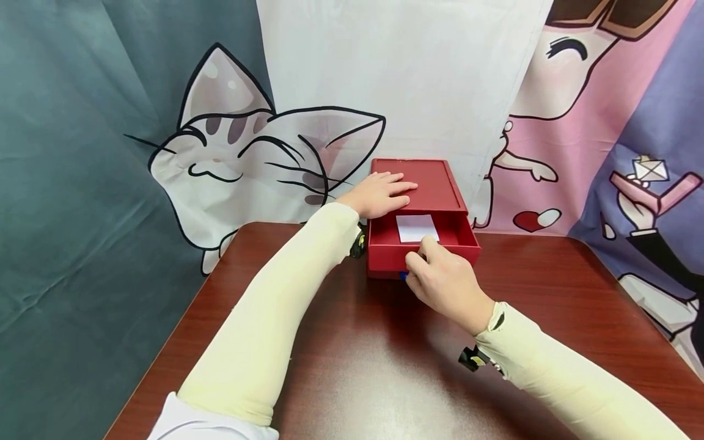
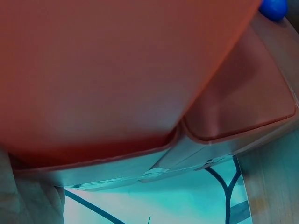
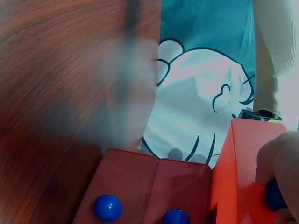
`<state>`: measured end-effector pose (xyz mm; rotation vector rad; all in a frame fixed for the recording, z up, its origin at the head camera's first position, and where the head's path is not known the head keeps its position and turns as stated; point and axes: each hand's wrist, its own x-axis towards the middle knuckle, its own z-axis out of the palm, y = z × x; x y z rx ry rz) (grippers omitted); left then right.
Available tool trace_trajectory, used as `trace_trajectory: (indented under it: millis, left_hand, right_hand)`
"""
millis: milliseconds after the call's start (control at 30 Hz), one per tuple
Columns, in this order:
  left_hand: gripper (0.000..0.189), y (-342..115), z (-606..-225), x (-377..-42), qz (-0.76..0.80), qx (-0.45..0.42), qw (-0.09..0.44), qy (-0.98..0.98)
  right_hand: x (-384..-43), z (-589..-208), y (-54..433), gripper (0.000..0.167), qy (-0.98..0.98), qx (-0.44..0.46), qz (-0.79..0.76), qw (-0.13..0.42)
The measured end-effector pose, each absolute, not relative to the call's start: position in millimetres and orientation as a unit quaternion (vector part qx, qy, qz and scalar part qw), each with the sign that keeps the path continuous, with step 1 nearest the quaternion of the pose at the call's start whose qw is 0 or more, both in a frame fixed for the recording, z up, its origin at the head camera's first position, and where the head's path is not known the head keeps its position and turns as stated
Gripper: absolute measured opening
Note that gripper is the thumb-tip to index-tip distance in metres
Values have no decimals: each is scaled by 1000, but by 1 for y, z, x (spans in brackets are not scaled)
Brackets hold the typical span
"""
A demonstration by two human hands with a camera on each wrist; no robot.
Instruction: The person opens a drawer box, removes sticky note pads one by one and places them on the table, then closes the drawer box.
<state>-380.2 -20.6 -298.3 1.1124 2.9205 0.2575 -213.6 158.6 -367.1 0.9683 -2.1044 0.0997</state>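
A red box of drawers stands at the back of the table, its top drawer pulled out. Inside that drawer lies a white sheet or pad of paper. My left hand rests on the left part of the box top with its fingers spread. At the drawer front, my right hand pinches a round blue knob between thumb and fingers. Lower drawer fronts carry blue knobs of their own, one knob well in sight in the right wrist view. These lower drawers are closed.
A dark reddish-brown wooden table carries the box near its far edge. Behind it hangs a cloth backdrop with a cartoon cat and other printed figures. Small black cameras, one camera plain to see, sit at both wrists.
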Motion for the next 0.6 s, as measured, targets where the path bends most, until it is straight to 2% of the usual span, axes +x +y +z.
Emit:
trace_trajectory:
  millis: [233,367,500,600]
  left_hand:
    - [52,-24,-302,-379,88,357,-9,930]
    - [51,-23,-304,-379,82,359,-9,930]
    - [51,-22,-304,-380,83,362,-12,928]
    - [51,-21,-303,-381,81,358,-14,930]
  right_hand:
    - [-205,-347,158,13,-837,395,36,378]
    - [-202,-325,161,16,-828,396,54,393]
    - [-215,-300,170,16,-822,390,90,404]
    - [-235,-289,178,17,-838,398,104,359]
